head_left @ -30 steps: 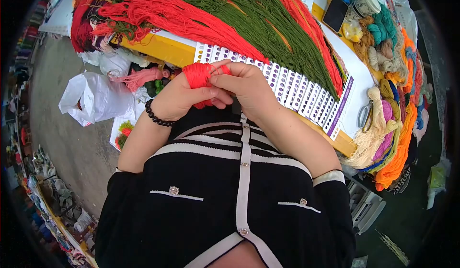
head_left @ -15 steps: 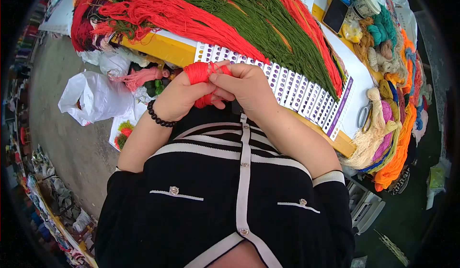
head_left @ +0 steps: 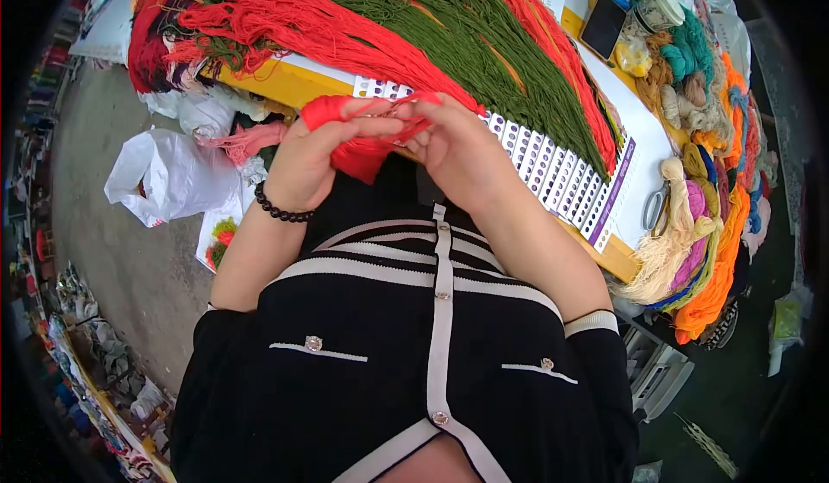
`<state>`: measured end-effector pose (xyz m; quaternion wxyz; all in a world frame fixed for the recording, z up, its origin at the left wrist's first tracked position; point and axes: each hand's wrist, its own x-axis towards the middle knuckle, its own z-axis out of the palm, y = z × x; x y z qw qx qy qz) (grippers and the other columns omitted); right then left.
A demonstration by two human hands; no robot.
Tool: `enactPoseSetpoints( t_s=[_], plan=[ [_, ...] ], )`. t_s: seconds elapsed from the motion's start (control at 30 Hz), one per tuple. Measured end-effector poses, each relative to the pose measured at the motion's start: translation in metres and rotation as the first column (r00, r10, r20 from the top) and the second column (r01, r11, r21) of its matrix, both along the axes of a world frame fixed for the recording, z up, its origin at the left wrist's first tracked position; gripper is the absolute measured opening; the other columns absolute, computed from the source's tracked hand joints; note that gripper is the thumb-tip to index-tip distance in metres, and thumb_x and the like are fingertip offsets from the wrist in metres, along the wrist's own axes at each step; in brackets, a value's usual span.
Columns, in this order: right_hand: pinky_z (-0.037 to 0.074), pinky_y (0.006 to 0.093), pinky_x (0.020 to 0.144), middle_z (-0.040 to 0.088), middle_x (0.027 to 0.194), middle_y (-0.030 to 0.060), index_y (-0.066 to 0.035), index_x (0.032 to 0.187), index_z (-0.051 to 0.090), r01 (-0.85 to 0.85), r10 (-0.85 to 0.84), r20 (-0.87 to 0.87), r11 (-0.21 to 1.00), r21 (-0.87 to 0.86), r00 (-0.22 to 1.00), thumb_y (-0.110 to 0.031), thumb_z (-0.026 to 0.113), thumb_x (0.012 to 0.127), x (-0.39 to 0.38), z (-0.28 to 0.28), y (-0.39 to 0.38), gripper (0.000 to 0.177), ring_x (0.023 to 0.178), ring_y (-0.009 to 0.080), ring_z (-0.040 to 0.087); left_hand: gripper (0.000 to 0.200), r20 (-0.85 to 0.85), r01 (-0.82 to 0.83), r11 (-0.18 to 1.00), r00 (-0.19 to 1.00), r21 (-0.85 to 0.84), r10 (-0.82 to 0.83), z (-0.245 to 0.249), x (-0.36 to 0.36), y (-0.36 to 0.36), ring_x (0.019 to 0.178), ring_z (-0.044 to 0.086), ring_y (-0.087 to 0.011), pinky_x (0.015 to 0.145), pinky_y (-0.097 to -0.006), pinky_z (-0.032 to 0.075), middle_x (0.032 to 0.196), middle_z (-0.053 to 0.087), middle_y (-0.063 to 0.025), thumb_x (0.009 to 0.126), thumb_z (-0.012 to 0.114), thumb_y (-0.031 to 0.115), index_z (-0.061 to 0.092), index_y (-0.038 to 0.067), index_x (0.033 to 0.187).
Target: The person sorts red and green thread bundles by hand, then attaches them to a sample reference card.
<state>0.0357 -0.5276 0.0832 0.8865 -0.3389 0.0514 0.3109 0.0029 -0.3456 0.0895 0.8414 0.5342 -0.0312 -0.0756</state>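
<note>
Red yarn (head_left: 358, 159) is wound around the fingers of my left hand (head_left: 304, 165), which wears a dark beaded bracelet (head_left: 281, 206). My right hand (head_left: 462, 155) faces it, its fingers curled in strands that stretch between the two hands. The fingertips partly overlap, so exactly how the right fingers grip the strands is hard to see. Just beyond the hands, a long bundle of red yarn (head_left: 371, 34) lies on the table beside dark green yarn (head_left: 484, 60).
A card with rows of punched holes (head_left: 553, 172) lies along the table's yellow edge (head_left: 285, 84). To the right are scissors (head_left: 654, 210), a phone (head_left: 604, 27) and cream yarn (head_left: 672, 224). A white plastic bag (head_left: 173, 176) stands at the left.
Both hands have drawn slightly apart, the left one shifting left. The red yarn now stretches as loose strands between them, where before it was a compact bundle pinched by the right fingers.
</note>
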Motion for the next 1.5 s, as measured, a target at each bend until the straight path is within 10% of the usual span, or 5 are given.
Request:
enactPoseSetpoints(
  t_s=[0.23, 0.87, 1.03, 1.23, 1.5],
  plan=[
    [0.035, 0.0233, 0.055, 0.055, 0.065, 0.0015, -0.001, 0.082, 0.062, -0.091, 0.155, 0.158, 0.931, -0.354, 0.975, -0.015, 0.058, 0.085, -0.004, 0.011, 0.003, 0.015, 0.055, 0.0084, 0.046, 0.041, -0.183, 0.222, 0.974, 0.957, -0.041, -0.226, -0.003, -0.002, -0.002, 0.083, 0.062, -0.0153, 0.071, -0.0250, 0.047, 0.095, 0.065, -0.0098, 0.087, 0.048, 0.006, 0.046, 0.000, 0.128],
    [0.047, 0.0293, 0.066, 0.057, 0.077, 0.0049, -0.003, 0.094, 0.058, -0.033, 0.039, 0.095, 0.997, -0.064, 0.995, -0.012, 0.052, 0.088, -0.004, 0.003, 0.004, 0.012, 0.069, 0.0178, 0.055, 0.025, -0.150, 0.145, 0.989, 0.979, 0.029, -0.139, 0.012, -0.003, -0.006, 0.095, 0.061, -0.0220, 0.085, -0.0316, 0.047, 0.107, 0.061, -0.0148, 0.086, 0.046, 0.002, 0.053, -0.006, 0.109],
    [0.037, 0.0211, 0.051, 0.034, 0.063, -0.0038, -0.010, 0.082, 0.046, 0.087, -0.079, 0.210, 0.996, -0.028, 0.975, -0.018, 0.049, 0.091, 0.017, 0.051, -0.088, 0.012, 0.056, 0.0074, 0.037, 0.033, 0.040, 0.096, 0.797, 0.995, -0.596, -0.091, -0.010, 0.000, 0.074, 0.098, 0.057, -0.0247, 0.096, -0.0447, 0.040, 0.097, 0.059, -0.0106, 0.080, 0.050, 0.004, 0.050, 0.004, 0.113],
    [0.022, 0.0180, 0.042, 0.036, 0.064, -0.0044, -0.008, 0.088, 0.049, 0.773, -0.554, 0.547, 0.526, -0.356, 0.628, -0.015, 0.046, 0.093, 0.018, 0.083, -0.253, 0.009, 0.050, 0.0046, 0.028, 0.047, -0.275, -0.693, 0.669, 0.721, -0.270, 0.636, -0.022, -0.002, 0.236, 0.073, 0.049, -0.0145, 0.070, -0.0272, 0.046, 0.090, 0.054, -0.0039, 0.084, 0.047, -0.002, 0.042, 0.004, 0.130],
    [0.023, 0.0224, 0.041, 0.041, 0.061, -0.0024, -0.010, 0.076, 0.047, 0.870, -0.881, 0.311, 0.192, -0.454, 0.356, -0.013, 0.043, 0.093, 0.016, 0.049, -0.443, 0.018, 0.048, 0.0081, 0.029, 0.048, -0.065, -0.831, 0.544, 0.540, 0.117, 0.839, -0.039, -0.008, 0.380, 0.055, 0.038, -0.0056, 0.046, -0.0175, 0.036, 0.135, 0.045, -0.0085, 0.088, 0.036, 0.005, 0.032, 0.005, 0.136]
  ],
)
